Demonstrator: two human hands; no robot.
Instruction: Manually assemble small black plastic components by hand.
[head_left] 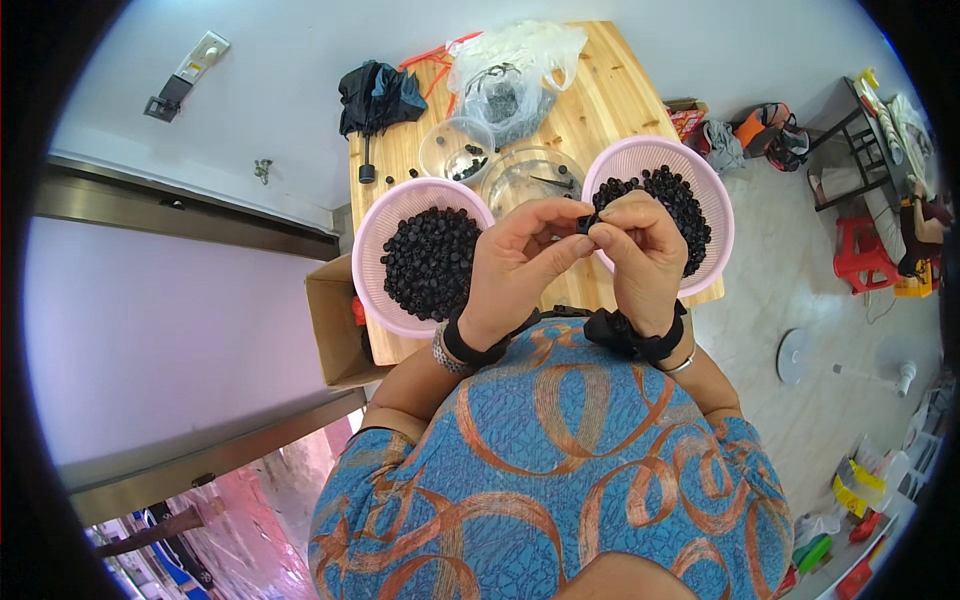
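Note:
Above the front of a wooden table (610, 75), my left hand (520, 262) and my right hand (643, 250) meet, fingertips pinched together. Between them is a small black round piece (586, 224), gripped from both sides and partly covered by the fingers. To the left stands a pink basket (366, 262) heaped with small black round pieces (430, 262). A second pink basket (716, 190), partly behind my right hand, holds more such black pieces (680, 200). Both wrists wear black bands.
Behind my hands are a clear round tray (505, 180) and a clear bowl (432, 150) with a few black parts. Farther back lie a plastic bag (525, 50) and a folded umbrella (375, 100). A cardboard box (330, 320) is left; a red stool (862, 255) stands right.

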